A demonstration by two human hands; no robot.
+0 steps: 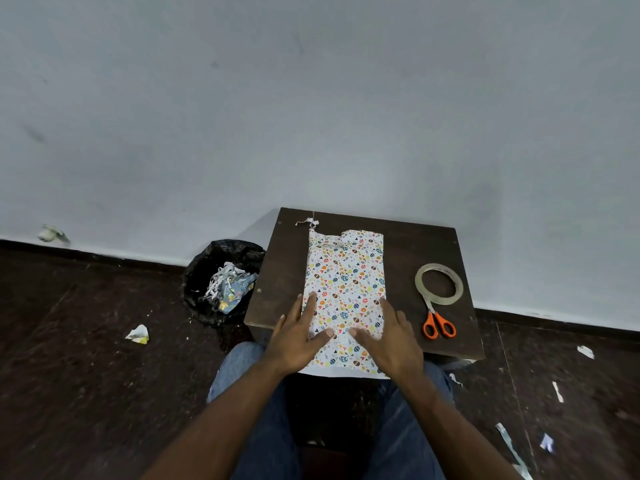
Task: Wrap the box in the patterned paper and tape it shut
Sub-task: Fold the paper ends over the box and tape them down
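The patterned paper [346, 275], white with small coloured shapes, lies folded lengthwise over the box on a small dark wooden table [284, 268]. The box itself is hidden under the paper. My left hand [298, 336] rests flat on the paper's near left side, fingers straight. On the near right side my right hand [389, 337] presses flat in the same way. The paper's near end hangs over the table's front edge. A roll of clear tape [439, 284] lies on the table to the right of the paper.
Orange-handled scissors [438, 323] lie just below the tape roll. A black-lined bin [221, 282] with paper scraps stands left of the table. Torn paper bits [138, 335] litter the dark floor. A grey wall rises close behind the table.
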